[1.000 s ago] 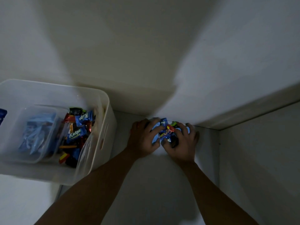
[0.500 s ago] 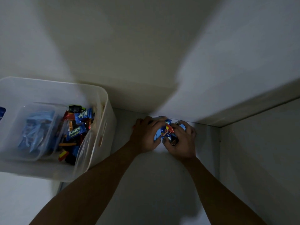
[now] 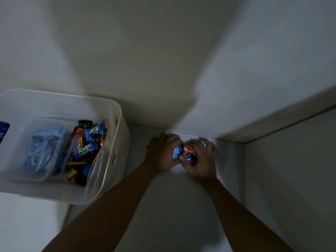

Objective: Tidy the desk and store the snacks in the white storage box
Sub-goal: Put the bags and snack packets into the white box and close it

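Several snack packets point(image 3: 184, 154), blue and red, are sitting bunched at the back of the pale counter point(image 3: 174, 206), where it is meeting the wall. The left hand point(image 3: 162, 154) and right hand point(image 3: 201, 160) are cupping them, fingers curled closed around the pile. The white storage box point(image 3: 116, 150) is standing to the left, holding more snacks in dim light.

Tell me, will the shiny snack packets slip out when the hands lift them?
Probably some: the snack packets look glossy and loose, bunched between left hand and right hand. They seem small and crinkly, so likely light and squashy.
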Motion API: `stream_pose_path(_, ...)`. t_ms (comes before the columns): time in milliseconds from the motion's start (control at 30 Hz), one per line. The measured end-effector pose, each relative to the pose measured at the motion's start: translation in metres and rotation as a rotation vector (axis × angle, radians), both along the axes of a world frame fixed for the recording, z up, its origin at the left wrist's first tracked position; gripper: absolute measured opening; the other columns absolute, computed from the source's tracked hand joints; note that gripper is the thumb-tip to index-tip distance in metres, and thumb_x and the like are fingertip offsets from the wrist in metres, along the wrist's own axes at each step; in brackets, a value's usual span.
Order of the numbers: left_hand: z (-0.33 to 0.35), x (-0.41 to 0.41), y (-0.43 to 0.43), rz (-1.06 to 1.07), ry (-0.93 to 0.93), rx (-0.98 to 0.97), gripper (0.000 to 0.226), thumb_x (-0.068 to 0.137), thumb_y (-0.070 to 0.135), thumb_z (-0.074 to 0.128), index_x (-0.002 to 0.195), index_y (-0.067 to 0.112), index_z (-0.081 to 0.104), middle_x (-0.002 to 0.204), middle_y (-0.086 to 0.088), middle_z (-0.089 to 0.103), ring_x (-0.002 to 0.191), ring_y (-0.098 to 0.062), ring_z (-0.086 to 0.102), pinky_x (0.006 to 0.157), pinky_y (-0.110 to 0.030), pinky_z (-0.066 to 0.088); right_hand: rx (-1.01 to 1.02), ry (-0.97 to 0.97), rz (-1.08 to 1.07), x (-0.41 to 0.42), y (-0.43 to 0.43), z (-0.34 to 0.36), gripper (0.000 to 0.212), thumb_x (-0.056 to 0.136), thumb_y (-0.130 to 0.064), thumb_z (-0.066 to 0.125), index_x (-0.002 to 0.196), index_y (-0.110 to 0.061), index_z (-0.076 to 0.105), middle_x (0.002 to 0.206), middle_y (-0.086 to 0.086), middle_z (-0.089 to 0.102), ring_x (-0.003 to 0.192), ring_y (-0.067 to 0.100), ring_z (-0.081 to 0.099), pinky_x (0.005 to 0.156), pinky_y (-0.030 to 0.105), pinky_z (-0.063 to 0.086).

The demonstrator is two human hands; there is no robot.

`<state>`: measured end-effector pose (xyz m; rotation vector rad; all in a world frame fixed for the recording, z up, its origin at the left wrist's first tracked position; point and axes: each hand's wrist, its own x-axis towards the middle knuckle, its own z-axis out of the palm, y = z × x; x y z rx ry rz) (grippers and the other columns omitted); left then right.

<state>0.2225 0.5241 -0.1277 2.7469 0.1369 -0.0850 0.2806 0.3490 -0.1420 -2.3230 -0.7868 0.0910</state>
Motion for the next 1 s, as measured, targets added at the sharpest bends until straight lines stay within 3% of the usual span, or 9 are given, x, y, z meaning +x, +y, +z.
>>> stream_pose_path(167,-0.003,-0.009,-0.006,0.117,-0.004,-0.01,0.043,0.077,0.054,0.063,0.115,0.034,0.056,0.116,0.013,0.059,0.107,-0.017,0.05,0.079,-0.034,0.042,-0.012,-0.034,-0.091,-0.001,0.001,-0.008,0.03,0.086,-0.046,0.06,0.108,-0.026,0.065,0.112,-0.012,0.065,0.127,0.021,0.046,0.104,0.053,0.033)
stream_pose_path(333,-0.011,-0.027,-0.014,0.287,-0.044,-0.063,0.035,0.078,0.048,0.064,0.109,0.033,0.059,0.106,0.012,0.063,0.098,-0.015,0.053,0.076,-0.035,0.045,-0.072,-0.03,-0.116,-0.007,-0.004,-0.008,0.031,0.082,-0.045,0.066,0.111,-0.034,0.065,0.116,-0.016,0.064,0.127,0.017,0.045,0.102,0.043,0.032)
stream_pose_path(500,-0.016,-0.044,-0.012,0.422,-0.082,-0.093,0.03,0.076,0.04,0.062,0.104,0.03,0.064,0.096,0.01,0.065,0.089,-0.016,0.056,0.071,-0.035,0.048,-0.186,-0.076,-0.01,-0.009,-0.008,-0.004,0.038,0.078,-0.051,0.069,0.109,-0.029,0.066,0.109,-0.012,0.065,0.1,0.016,0.051,0.078,0.033,0.043)
stream_pose_path(600,-0.011,-0.043,-0.012,0.475,-0.142,-0.147,0.029,0.074,0.033,0.067,0.101,0.025,0.067,0.093,0.006,0.068,0.085,-0.017,0.058,0.068,-0.034,0.051,-0.116,-0.136,0.003,-0.007,-0.007,-0.003,0.031,0.076,-0.044,0.073,0.097,-0.022,0.071,0.094,-0.006,0.067,0.089,0.017,0.055,0.067,0.028,0.046)
stream_pose_path(800,-0.003,-0.039,-0.011,0.624,-0.109,-0.265,0.031,0.077,0.03,0.072,0.107,0.023,0.067,0.099,0.005,0.068,0.089,-0.014,0.059,0.069,-0.022,0.043,0.06,-0.119,-0.109,0.002,-0.001,0.006,0.021,0.069,-0.031,0.084,0.08,-0.019,0.072,0.075,-0.004,0.067,0.072,0.014,0.061,0.062,0.026,0.05)
stream_pose_path(933,-0.002,-0.045,-0.01,0.648,-0.079,-0.278,0.028,0.077,0.035,0.067,0.104,0.028,0.066,0.096,0.009,0.067,0.087,-0.013,0.059,0.068,-0.023,0.046,0.087,-0.061,-0.155,0.001,0.003,0.013,0.022,0.067,-0.028,0.088,0.077,-0.018,0.071,0.072,-0.003,0.067,0.066,0.015,0.062,0.058,0.027,0.052)
stream_pose_path(1000,-0.001,-0.048,-0.011,0.626,-0.083,-0.272,0.026,0.077,0.038,0.065,0.102,0.03,0.065,0.094,0.01,0.066,0.086,-0.012,0.06,0.067,-0.025,0.048,0.048,-0.065,-0.121,-0.001,0.002,0.012,0.022,0.07,-0.031,0.086,0.08,-0.019,0.072,0.076,-0.004,0.067,0.073,0.016,0.061,0.06,0.031,0.053)
